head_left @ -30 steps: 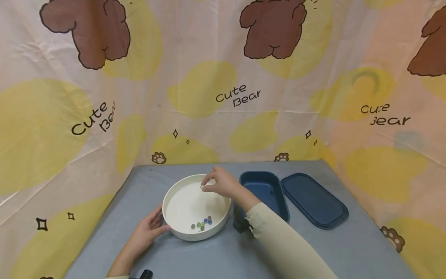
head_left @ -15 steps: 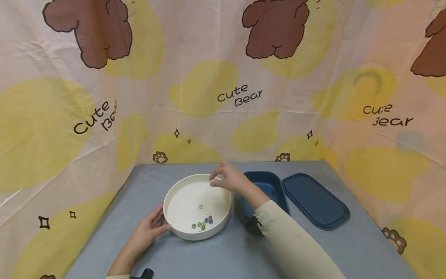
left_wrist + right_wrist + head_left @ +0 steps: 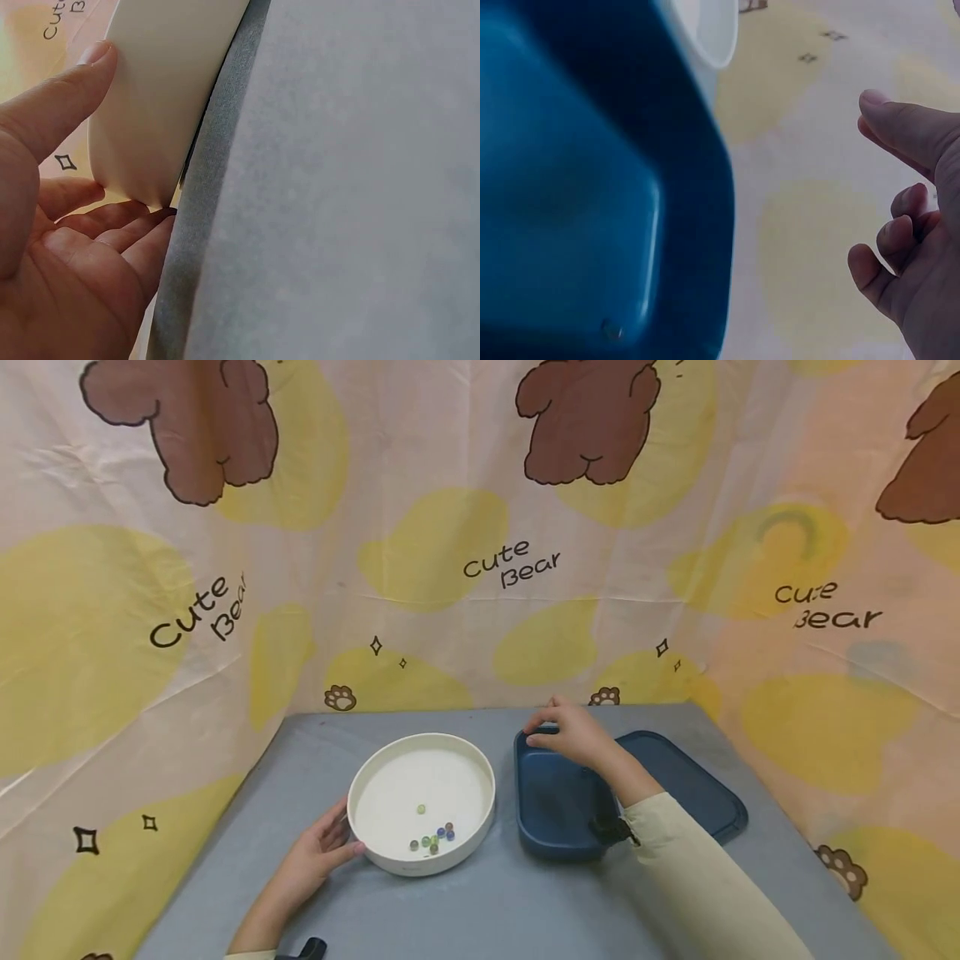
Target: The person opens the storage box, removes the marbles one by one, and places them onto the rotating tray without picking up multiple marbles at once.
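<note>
My left hand (image 3: 318, 856) rests against the left side of a round white dish (image 3: 360, 777); in the left wrist view its thumb and fingertips touch the outer wall. Several coloured glass marbles (image 3: 433, 842) lie together near the dish's front, and a pale green marble (image 3: 421, 809) sits apart, closer to the middle. Over the far end of a dark blue rectangular box (image 3: 558, 806) hovers my right hand (image 3: 577, 739), thumb and index finger close together and nothing seen between them. Inside the box, the right wrist view shows a small clear marble (image 3: 611, 328) in a corner.
A dark blue lid (image 3: 682, 777) lies flat to the right of the box, partly behind the right forearm. Grey cloth (image 3: 450, 918) covers the table, and a printed curtain (image 3: 435, 552) rises along its back and sides.
The right hand has let go of the pale green marble, which now lies in the white dish. That hand has moved right to above the blue box. The left hand stays at the dish.
</note>
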`<state>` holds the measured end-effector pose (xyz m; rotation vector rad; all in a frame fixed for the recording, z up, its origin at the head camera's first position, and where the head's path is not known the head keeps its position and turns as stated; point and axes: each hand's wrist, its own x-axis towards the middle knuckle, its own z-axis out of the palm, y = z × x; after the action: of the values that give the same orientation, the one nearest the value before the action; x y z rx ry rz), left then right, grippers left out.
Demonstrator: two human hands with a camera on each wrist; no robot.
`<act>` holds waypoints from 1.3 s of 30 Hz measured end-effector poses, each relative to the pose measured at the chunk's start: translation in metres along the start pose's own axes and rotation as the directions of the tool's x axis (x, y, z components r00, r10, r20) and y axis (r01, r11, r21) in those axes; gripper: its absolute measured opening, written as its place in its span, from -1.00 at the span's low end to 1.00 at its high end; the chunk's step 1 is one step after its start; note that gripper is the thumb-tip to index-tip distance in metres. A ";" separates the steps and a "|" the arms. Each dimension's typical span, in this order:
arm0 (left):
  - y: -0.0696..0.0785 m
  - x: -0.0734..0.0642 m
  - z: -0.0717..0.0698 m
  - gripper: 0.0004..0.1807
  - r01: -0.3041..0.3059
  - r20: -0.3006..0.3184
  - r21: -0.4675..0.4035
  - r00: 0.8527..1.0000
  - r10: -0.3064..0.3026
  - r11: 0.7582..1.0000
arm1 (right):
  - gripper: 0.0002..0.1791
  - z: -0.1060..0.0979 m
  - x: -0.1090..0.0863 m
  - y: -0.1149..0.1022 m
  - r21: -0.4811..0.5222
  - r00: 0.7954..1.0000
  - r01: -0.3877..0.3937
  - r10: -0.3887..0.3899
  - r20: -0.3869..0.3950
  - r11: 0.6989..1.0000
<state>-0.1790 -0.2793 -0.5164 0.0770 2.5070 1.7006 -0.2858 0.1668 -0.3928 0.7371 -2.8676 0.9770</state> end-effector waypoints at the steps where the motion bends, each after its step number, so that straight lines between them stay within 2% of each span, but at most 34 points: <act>1: 0.000 0.000 0.000 0.14 0.002 -0.003 -0.001 1.000 -0.002 1.000 | -0.85 -0.002 -0.002 0.004 -0.010 1.000 -0.005 0.005 -0.004 1.000; 8: -0.002 0.002 0.000 0.14 -0.007 -0.001 -0.005 1.000 0.007 1.000 | -0.83 -0.016 -0.017 0.029 -0.071 0.999 -0.038 0.038 0.002 0.997; 17: 0.001 0.002 -0.001 0.14 -0.011 0.005 0.001 1.000 0.011 1.000 | -0.82 -0.021 -0.033 0.060 -0.142 0.993 -0.109 0.113 0.025 0.984; 28: -0.002 -0.001 -0.002 0.13 -0.014 0.006 -0.007 1.000 0.014 1.000 | -0.75 -0.006 -0.032 0.094 -0.119 0.993 -0.098 0.105 0.057 0.988; 35: 0.001 -0.001 0.000 0.13 -0.025 0.017 -0.024 1.000 0.026 0.999 | -0.74 -0.001 -0.032 0.102 -0.190 0.982 -0.166 0.181 0.061 0.968; 39: 0.001 -0.001 -0.001 0.13 -0.018 0.010 -0.027 1.000 0.019 0.999 | -0.74 0.002 -0.030 0.105 -0.165 0.973 -0.197 0.214 0.086 0.966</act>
<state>-0.1777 -0.2798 -0.5151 0.1072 2.4831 1.7352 -0.3051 0.2514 -0.4597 0.4998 -3.1165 0.7389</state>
